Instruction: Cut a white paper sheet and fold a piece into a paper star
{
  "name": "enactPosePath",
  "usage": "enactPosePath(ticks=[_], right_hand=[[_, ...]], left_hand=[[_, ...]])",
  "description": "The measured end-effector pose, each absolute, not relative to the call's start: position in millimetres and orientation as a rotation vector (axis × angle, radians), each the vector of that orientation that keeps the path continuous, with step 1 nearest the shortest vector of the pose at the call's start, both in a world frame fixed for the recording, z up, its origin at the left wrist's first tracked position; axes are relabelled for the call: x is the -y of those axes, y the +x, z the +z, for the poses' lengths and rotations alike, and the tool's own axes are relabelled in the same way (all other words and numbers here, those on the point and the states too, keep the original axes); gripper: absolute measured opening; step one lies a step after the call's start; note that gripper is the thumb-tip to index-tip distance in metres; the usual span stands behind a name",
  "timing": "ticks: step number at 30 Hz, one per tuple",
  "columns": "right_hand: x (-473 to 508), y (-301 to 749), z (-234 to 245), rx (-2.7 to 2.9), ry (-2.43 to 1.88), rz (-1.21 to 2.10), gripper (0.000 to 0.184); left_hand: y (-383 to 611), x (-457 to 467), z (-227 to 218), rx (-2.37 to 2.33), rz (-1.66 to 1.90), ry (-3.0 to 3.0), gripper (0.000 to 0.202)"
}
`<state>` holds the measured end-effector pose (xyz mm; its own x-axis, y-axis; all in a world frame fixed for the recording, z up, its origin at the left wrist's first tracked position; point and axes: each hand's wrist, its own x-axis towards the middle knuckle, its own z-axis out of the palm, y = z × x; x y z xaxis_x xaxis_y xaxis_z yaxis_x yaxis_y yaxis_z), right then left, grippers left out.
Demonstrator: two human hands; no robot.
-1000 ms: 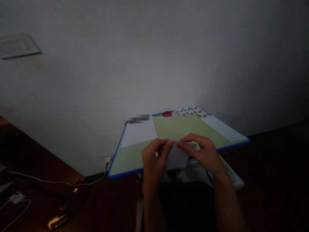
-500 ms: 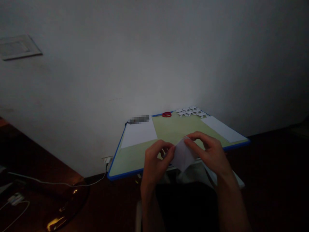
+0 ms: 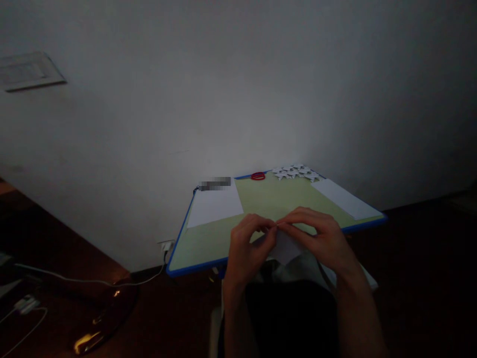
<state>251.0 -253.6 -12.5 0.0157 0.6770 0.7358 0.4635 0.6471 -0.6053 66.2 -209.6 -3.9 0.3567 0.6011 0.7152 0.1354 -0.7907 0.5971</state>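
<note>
A small white piece of paper (image 3: 286, 248) hangs between my hands, over the near edge of the table. My left hand (image 3: 251, 243) pinches its upper edge between thumb and fingers. From the other side, my right hand (image 3: 316, 231) pinches the same edge, and the fingertips of both hands meet there. The lower part of the paper comes down to a point below the fingers. Its upper part is hidden by my fingers.
The green table (image 3: 208, 248) has a blue rim and stands against the wall. On it lie a white sheet (image 3: 216, 206) at left, red-handled scissors (image 3: 258, 176), several folded paper pieces (image 3: 296, 172) at the back and a white paper stack (image 3: 346, 199) at right. A cable (image 3: 85, 282) runs at left.
My hands have come closer together, so the fingertips now meet at the paper's top edge. Less of the paper shows than before.
</note>
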Motion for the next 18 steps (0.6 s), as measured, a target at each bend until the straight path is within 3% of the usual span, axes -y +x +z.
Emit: enactPosePath(ticks=[18], right_hand=[[260,260,-12,1.445,-1.01,0.034,0.008]], left_hand=[[67,210,-4,-0.812,1.431,2.279,0.016]])
